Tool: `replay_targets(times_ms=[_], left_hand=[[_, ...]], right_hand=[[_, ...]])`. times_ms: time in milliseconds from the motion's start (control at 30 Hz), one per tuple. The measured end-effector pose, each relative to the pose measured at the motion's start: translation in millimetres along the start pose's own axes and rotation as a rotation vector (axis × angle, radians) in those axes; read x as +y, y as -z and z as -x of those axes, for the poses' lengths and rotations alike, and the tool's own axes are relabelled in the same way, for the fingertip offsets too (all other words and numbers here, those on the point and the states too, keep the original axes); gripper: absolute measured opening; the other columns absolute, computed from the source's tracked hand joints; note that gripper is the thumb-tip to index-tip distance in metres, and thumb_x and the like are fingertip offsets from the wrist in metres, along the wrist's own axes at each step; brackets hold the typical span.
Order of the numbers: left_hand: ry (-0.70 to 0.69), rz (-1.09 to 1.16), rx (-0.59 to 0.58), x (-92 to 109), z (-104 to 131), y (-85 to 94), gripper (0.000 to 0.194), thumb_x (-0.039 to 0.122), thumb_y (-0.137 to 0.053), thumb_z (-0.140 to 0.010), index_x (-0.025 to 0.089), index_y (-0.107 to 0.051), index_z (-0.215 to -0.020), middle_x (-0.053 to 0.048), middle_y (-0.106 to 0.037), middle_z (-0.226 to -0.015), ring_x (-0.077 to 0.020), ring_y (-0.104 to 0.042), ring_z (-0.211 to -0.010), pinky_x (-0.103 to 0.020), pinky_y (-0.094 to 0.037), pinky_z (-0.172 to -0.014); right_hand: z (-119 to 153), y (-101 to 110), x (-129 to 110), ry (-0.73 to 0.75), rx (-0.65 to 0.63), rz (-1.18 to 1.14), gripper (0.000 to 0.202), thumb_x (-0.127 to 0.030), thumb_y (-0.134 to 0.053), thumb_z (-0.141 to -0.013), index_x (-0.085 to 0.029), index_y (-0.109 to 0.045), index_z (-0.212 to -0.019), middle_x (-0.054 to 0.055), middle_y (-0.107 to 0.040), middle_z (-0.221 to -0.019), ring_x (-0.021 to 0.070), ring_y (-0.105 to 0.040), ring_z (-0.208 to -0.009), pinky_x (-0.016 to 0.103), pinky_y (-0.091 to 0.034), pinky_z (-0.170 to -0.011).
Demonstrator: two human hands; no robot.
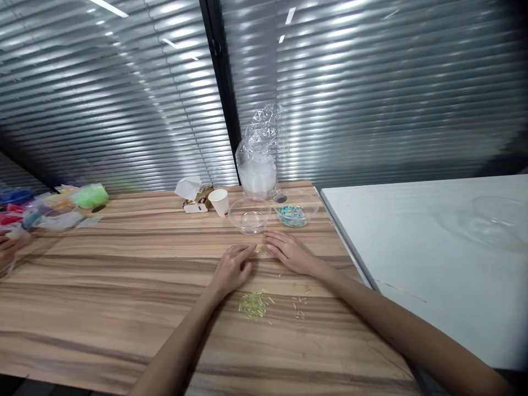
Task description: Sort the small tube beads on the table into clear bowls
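My left hand (pixel 234 268) rests on the wooden table with its index finger stretched out and its thumb apart. That fingertip touches or nearly touches a small cluster of pale yellowish pieces (pixel 261 249). On the cluster's other side, my right hand (pixel 292 254) lies low over the wood, fingers extended. Nothing shows in either grip. Closer to me is a pile of short, thin yellow-green pieces (pixel 253 306), with a few strays (pixel 299 308) to its right. Just beyond my hands stand a clear plastic bowl (pixel 249 219) and another clear bowl (pixel 310 208) holding blue-green bits.
A paper cup (pixel 219 202), a tissue box (pixel 197 204) and bagged, stacked clear bowls (pixel 258 176) line the back edge. Colourful bags (pixel 61 204) and another person's hand (pixel 7 250) are far left. A white table (pixel 412 231) adjoins on the right, bearing a transparent lid-like object.
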State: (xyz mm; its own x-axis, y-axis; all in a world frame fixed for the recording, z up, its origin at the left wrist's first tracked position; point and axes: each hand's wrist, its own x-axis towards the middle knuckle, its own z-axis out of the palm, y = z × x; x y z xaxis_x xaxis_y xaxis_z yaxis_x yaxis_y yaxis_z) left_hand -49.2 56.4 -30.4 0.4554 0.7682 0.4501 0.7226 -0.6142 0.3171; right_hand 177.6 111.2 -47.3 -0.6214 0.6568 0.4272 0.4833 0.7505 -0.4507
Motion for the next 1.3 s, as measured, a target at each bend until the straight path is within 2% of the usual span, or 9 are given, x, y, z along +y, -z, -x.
replay_targets(times_ms=[333,600,767,967,1167,1300], left_hand=[[-0.002,0.020,-0.041,0,-3,-2.0,0.058,0.004,-0.045,-0.076,0.021,-0.053,-0.131,-0.007,-0.065,-0.105,-0.0209,-0.060,-0.098,-0.037,-0.049,-0.090],[0.012,0.014,0.012,0,-3,-2.0,0.048,0.004,-0.045,-0.078,0.018,-0.061,-0.120,-0.007,-0.065,-0.095,-0.0198,-0.060,-0.089,-0.035,-0.051,-0.084],[0.038,-0.078,0.040,0,-3,-2.0,0.042,0.005,-0.044,-0.079,0.018,-0.064,-0.114,-0.009,-0.066,-0.094,-0.0205,-0.061,-0.089,-0.034,-0.052,-0.083],[-0.125,0.046,-0.066,6,-5,0.7,0.041,0.005,-0.045,-0.079,0.019,-0.064,-0.113,-0.008,-0.068,-0.104,-0.0201,-0.063,-0.098,-0.034,-0.052,-0.088],[-0.062,-0.095,-0.051,-1,-4,0.9,0.036,0.005,-0.045,-0.080,0.016,-0.066,-0.106,-0.010,-0.070,-0.099,-0.0228,-0.064,-0.093,-0.038,-0.053,-0.085],[-0.034,-0.142,-0.015,-3,-4,-1.8,0.044,0.004,-0.043,-0.081,0.016,-0.059,-0.120,-0.011,-0.067,-0.109,-0.0242,-0.060,-0.106,-0.041,-0.050,-0.093]], right_hand=[[1,-1,-1,0.043,0.007,-0.046,0.039,-0.030,-0.032,-0.100,-0.019,-0.052,-0.132,0.009,-0.056,-0.132,0.0232,-0.048,-0.125,0.046,-0.039,-0.106],[2,4,-8,0.093,-0.068,0.042,0.043,-0.032,-0.038,-0.098,-0.017,-0.046,-0.138,0.012,-0.049,-0.138,0.0251,-0.044,-0.128,0.046,-0.038,-0.106],[4,8,-10,0.064,-0.040,0.064,0.040,-0.030,-0.036,-0.099,-0.018,-0.051,-0.134,0.011,-0.051,-0.137,0.0252,-0.049,-0.125,0.046,-0.041,-0.105],[10,9,-11,0.093,-0.042,0.115,0.040,-0.027,-0.036,-0.099,-0.015,-0.052,-0.133,0.011,-0.052,-0.136,0.0246,-0.049,-0.125,0.044,-0.041,-0.106],[14,16,-12,0.153,0.031,0.068,0.036,-0.021,-0.035,-0.096,-0.018,-0.062,-0.120,0.009,-0.064,-0.120,0.0221,-0.059,-0.114,0.043,-0.046,-0.101],[16,15,-13,0.209,0.017,0.043,0.035,-0.021,-0.037,-0.095,-0.017,-0.062,-0.120,0.011,-0.063,-0.122,0.0224,-0.059,-0.113,0.041,-0.047,-0.099]])
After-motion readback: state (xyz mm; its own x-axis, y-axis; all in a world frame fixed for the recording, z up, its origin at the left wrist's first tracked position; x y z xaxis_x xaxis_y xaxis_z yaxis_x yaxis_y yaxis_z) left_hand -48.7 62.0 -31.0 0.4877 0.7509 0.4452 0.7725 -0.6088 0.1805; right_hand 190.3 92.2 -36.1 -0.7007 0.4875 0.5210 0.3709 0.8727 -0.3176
